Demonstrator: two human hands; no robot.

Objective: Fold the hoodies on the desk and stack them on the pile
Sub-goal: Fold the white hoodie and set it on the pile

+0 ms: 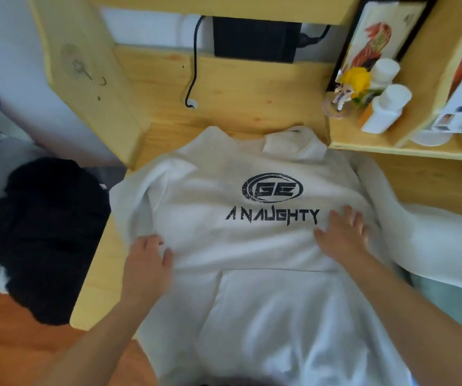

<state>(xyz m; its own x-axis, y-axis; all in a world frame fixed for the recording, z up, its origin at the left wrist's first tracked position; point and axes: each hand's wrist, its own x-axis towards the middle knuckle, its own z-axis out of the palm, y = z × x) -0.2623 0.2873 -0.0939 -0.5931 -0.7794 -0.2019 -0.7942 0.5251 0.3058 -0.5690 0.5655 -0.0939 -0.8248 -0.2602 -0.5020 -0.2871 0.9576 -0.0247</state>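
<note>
Pressing my flat, released left hand (147, 259) and right hand (342, 232), I smoothed the soft white printed hoodie (252, 246) on the pine desk (224, 87).

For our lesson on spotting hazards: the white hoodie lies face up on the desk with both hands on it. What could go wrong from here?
1. The hoodie hangs over the desk front edge; it might slide off when folded.
2. Its right sleeve trails off to the side, so the fold may come out lopsided.
3. The bottles and figurine stand on the shelf near the hood; a swung sleeve could topple them.
</note>
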